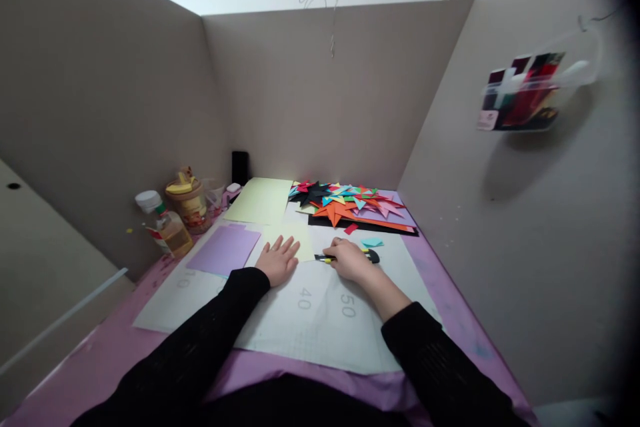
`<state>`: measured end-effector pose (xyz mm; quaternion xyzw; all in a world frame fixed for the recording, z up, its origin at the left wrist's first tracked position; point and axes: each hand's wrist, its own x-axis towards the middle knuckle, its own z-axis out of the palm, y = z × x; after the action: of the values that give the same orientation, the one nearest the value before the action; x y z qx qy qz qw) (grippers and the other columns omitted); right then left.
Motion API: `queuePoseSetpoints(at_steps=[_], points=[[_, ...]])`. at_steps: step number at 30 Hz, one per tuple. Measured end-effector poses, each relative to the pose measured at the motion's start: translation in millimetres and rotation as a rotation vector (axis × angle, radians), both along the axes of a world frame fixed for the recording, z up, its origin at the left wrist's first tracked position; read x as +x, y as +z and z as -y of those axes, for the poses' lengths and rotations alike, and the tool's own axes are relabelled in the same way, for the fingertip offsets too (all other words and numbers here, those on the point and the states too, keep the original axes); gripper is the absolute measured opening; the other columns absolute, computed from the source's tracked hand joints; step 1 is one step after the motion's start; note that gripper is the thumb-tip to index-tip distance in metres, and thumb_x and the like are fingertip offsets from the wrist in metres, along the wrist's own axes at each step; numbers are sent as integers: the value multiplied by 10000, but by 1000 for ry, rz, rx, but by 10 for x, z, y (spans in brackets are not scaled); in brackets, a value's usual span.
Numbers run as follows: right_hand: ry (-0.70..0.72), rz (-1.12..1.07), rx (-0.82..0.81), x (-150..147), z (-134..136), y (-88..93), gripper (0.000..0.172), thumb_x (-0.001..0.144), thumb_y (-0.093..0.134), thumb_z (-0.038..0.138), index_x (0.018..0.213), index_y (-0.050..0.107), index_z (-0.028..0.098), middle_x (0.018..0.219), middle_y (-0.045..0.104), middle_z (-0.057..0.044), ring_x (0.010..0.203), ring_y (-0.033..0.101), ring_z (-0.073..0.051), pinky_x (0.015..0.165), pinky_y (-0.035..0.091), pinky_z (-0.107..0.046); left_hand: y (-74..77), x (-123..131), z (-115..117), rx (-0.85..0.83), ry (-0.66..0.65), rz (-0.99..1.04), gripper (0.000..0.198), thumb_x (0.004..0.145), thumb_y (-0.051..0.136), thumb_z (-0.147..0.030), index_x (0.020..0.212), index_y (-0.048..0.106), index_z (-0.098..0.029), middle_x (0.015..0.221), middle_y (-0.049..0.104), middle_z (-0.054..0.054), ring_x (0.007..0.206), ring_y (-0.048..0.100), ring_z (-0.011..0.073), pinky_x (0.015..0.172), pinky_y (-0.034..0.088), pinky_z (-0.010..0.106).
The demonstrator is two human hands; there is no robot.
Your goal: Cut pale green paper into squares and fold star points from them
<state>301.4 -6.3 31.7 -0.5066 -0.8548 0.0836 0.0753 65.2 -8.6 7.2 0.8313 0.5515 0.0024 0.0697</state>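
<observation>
My left hand lies flat with fingers spread on a small pale yellow paper sheet on the white cutting mat. My right hand is closed around a black and yellow craft knife, its tip pointing left toward the yellow sheet's right edge. A lilac paper sheet lies left of my left hand. A small turquoise paper piece and a small red scrap lie just beyond my right hand.
A heap of coloured paper triangles and stars sits on dark sheets at the back right. A larger pale green sheet lies at the back. A glue bottle, a jar and a black box stand back left. Grey partition walls enclose the desk.
</observation>
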Motion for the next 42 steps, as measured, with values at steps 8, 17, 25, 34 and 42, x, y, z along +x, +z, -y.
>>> queuePoseSetpoints(at_steps=[8,17,25,34,42], points=[[-1,48,-7,-4,63,12,297,746,535,139,989,671,241,943,578,-83,893,522,-219,721,328,-281,-31,-24,-19,0,-10,7,537,908,226,-446,1422,219,-292,1505,180,10,1374,103,285,1051,153,543],[16,76,-22,-25,125,56,271,751,526,134,960,672,226,948,563,-96,897,521,-227,721,329,-284,-30,-77,-110,-42,-49,-32,529,918,230,-425,1430,184,-301,1507,170,28,1365,126,312,1039,183,560],[17,164,-54,-30,137,103,289,777,489,151,1002,658,215,979,551,-94,906,522,-214,719,334,-267,328,-351,-666,-309,-385,-211,615,795,524,-191,1361,354,-362,1502,191,23,1317,274,305,1052,250,407],[-11,173,-18,-148,182,102,262,782,504,181,987,666,204,957,558,-107,904,533,-237,695,363,-285,274,-368,-771,-438,-321,-144,681,747,564,-183,1365,339,-360,1519,92,8,1363,83,327,1070,180,467],[-49,204,-48,-254,275,114,251,791,489,185,968,666,173,1006,550,-132,922,521,-248,704,387,-296,239,-371,-803,-465,-343,-147,689,753,542,-162,1378,319,-345,1523,33,15,1365,60,320,1074,195,419]])
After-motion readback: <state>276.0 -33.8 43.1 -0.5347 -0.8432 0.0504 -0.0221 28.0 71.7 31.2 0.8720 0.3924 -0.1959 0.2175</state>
